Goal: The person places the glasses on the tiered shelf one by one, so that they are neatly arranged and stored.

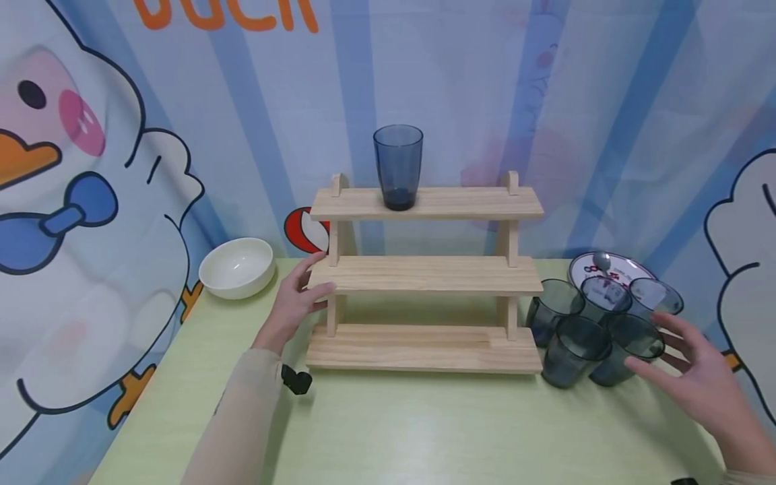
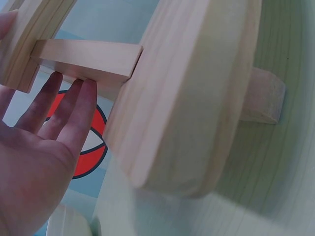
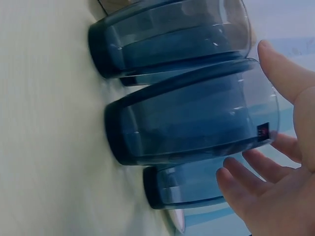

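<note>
A three-tier wooden display shelf (image 1: 424,273) stands mid-table, a blue-tinted glass (image 1: 398,168) upright on its top tier. My left hand (image 1: 295,301) holds the left end of the middle tier, thumb at the front edge; in the left wrist view its fingertips (image 2: 88,86) touch the upright (image 2: 88,56). Several more tinted glasses (image 1: 576,350) stand upright in a cluster right of the shelf. My right hand (image 1: 697,384) is beside the front right glass (image 3: 192,118), thumb and spread fingers on either side of its rim, not closed round it.
A white bowl (image 1: 236,269) sits on the table (image 1: 424,431) at the back left. Behind the glasses lies a patterned plate (image 1: 636,264) with a metal spoon (image 1: 602,261) on it. A cartoon-printed cloth (image 1: 442,74) hangs close behind the table.
</note>
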Motion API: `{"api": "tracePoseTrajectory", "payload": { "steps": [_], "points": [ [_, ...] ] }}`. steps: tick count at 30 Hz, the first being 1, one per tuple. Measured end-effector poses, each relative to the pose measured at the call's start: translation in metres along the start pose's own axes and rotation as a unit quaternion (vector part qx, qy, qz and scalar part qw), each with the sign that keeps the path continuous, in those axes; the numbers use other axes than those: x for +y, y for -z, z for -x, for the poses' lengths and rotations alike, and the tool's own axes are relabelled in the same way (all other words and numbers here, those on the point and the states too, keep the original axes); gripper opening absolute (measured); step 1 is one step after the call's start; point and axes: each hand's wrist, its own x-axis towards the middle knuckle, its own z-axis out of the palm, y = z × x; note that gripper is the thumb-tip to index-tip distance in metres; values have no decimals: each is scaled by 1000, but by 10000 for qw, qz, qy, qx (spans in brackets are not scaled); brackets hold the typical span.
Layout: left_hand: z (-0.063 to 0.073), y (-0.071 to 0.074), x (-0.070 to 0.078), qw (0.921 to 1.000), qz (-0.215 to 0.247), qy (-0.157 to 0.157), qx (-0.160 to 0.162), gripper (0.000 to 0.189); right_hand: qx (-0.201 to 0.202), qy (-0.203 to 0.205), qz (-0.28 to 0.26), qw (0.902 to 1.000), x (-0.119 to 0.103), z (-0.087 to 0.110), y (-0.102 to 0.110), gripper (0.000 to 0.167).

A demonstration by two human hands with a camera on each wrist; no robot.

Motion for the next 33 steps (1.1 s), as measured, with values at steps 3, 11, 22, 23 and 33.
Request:
{"api": "tracePoseTrajectory", "payload": {
  "steps": [3,11,22,23,33],
  "points": [
    [0,0,0,10000,3,18,-3,69,-96,-25,1,10000,0,-1,-5,100],
    [1,-1,1,10000,5,50,2,69,-109,81,-146,9998,11,-5,-15,100],
    [3,0,0,9999,68,109,-8,68,-241,-334,-728,9965,24,-5,-25,89],
    [4,0,-1,9999,66,121,10,68,-237,-361,-702,9966,24,-5,-26,89],
    [2,0,2,9999,95,66,0,69,-52,-514,-560,9971,21,-5,-23,84]
  ]
}}
